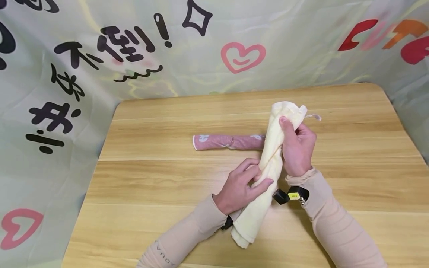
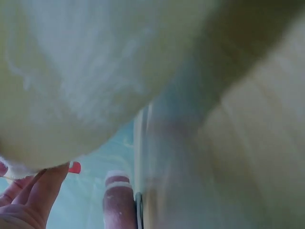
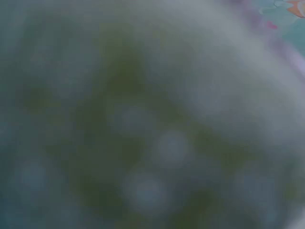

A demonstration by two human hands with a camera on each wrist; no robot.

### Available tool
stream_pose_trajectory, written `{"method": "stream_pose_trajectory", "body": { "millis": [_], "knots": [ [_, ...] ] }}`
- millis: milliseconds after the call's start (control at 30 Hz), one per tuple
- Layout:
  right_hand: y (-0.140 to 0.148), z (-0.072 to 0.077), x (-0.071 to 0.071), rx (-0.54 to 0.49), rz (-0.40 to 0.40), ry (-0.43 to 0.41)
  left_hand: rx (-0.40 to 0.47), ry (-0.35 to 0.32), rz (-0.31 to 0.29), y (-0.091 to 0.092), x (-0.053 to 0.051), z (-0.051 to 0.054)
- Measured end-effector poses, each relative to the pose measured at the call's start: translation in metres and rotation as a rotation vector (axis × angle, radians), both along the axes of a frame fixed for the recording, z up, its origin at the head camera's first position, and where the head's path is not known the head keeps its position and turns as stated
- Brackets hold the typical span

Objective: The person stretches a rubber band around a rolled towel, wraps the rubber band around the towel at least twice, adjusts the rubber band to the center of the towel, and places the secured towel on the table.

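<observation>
A cream towel [image 1: 275,163], rolled and twisted at its middle, is held aslant above the table in the head view. My right hand [image 1: 298,149] grips its upper part, thumb on the near face and fingers behind. Lower down, my left hand [image 1: 239,186] pinches the towel near the twist between thumb and fingers. Behind it a pink towel roll [image 1: 228,142] lies on the table, its right end hidden by the cream towel. In the left wrist view the cream towel [image 2: 86,71] looms close, with the pink roll [image 2: 119,205] below. Blurred pale cloth [image 3: 157,119] fills most of the right wrist view.
The wooden table [image 1: 151,178] has rounded far corners. A pale printed curtain [image 1: 201,74] with lettering and hearts hangs behind it and along the sides. A thin loop [image 1: 314,117] sticks out from the cream towel's upper end.
</observation>
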State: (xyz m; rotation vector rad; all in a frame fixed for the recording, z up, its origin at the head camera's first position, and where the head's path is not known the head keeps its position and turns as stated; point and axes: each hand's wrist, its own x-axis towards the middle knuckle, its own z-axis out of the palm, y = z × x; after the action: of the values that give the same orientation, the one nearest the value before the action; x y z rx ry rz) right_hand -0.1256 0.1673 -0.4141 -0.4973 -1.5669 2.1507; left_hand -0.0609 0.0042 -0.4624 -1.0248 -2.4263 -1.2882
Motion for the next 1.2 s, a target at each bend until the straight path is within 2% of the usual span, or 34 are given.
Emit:
{"method": "stream_pose_trajectory", "body": {
  "millis": [200,500,733,867,933,1067,1200],
  "knots": [
    [0.000,0.000,-0.001,-0.002,-0.007,-0.025,-0.010,0.002,-0.048,-0.001,0.002,0.001],
    [0.001,-0.002,-0.002,-0.030,-0.013,-0.030,-0.039,0.174,-0.092,0.001,0.001,0.000],
    [0.002,0.003,0.000,-0.057,-0.018,0.003,0.022,0.203,-0.150,0.000,0.006,0.004],
    [0.002,0.010,0.004,-0.086,-0.017,0.046,-0.003,0.217,-0.103,0.000,0.003,0.010],
    [0.000,0.013,0.006,-0.094,-0.010,0.072,0.002,0.171,-0.078,0.000,0.001,0.012],
    [-0.003,0.016,0.009,-0.088,-0.005,0.133,0.067,0.001,-0.068,0.000,0.000,0.013],
    [-0.006,0.015,0.010,-0.004,-0.013,0.146,0.115,-0.150,-0.078,0.000,0.000,0.014]
  ]
}}
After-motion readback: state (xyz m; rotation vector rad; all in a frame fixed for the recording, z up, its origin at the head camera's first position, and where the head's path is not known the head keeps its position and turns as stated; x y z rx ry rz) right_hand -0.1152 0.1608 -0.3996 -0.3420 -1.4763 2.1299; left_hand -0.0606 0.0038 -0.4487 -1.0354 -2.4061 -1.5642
